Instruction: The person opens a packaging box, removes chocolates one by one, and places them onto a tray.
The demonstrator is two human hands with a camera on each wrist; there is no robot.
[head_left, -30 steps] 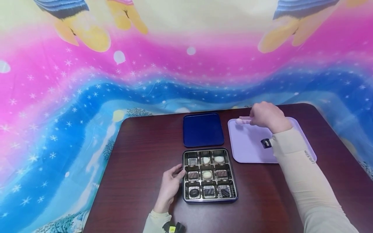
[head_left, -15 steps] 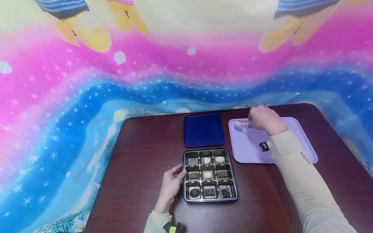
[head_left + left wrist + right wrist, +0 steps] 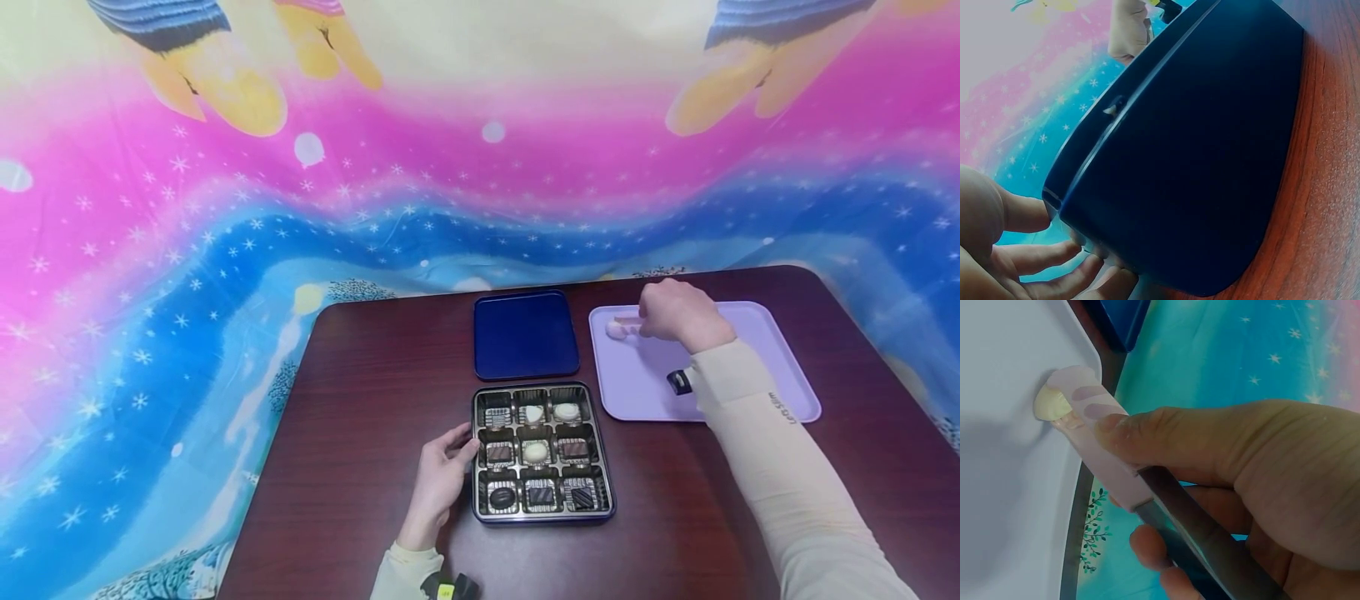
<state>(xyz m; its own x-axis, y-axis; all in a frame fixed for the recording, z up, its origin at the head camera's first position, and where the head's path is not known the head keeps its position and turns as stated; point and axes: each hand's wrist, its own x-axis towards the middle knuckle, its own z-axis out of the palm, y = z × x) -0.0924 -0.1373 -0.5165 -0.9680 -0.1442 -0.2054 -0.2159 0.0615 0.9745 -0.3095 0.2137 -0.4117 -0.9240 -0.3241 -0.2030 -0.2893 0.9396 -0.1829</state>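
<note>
My right hand (image 3: 681, 315) grips tongs (image 3: 1119, 456) with pale pink tips and metal arms, thumb pressed on the upper arm. Between the tips is a cream-white chocolate (image 3: 1052, 404), close over the back left corner of a lilac tray (image 3: 645, 387). My left hand (image 3: 439, 471) rests against the left wall of a dark blue chocolate box (image 3: 1185, 150); its thumb is at the rim and its fingers touch the side near a corner. Inside the box, a divided insert (image 3: 543, 425) holds dark, brown and white chocolates. Its back left compartment shows a ridged floor.
A dark blue lid (image 3: 525, 335) lies behind the box, left of the tray. All of these stand on a reddish-brown table (image 3: 367, 400). A colourful patterned cloth (image 3: 450, 175) hangs right behind the table's back edge.
My right hand has come down and slightly left, bringing the chocolate in the tongs lower, over the tray's back left corner. The left hand and the box have stayed put.
</note>
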